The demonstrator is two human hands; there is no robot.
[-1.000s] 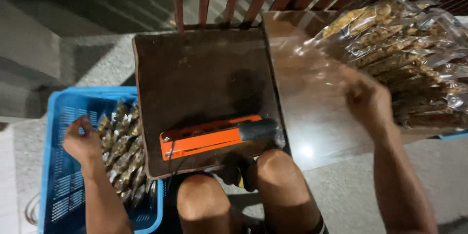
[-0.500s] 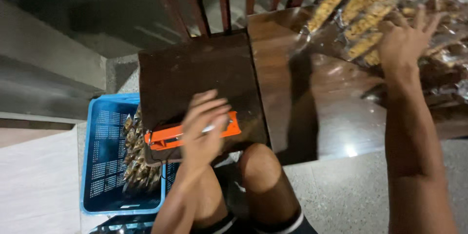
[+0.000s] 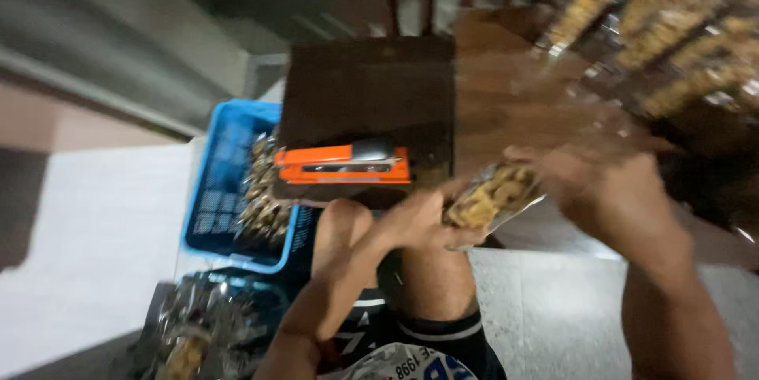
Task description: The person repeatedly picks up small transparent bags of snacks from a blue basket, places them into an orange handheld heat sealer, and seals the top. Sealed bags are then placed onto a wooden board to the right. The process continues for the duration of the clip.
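Blue crate sits left of the dark board, packed snack packets heaped along its inner side. Orange stapler lies on the board's near edge, long axis left to right. Right of the stapler, just off the board's near right corner, left hand and right hand both grip a clear snack packet. Its long axis runs left-low to right-high, blurred. Filled packets pile far right of the board.

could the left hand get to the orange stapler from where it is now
Probably yes: the left hand sits just right of the orange stapler, nothing between them, but it shares a clear snack packet with the right hand.
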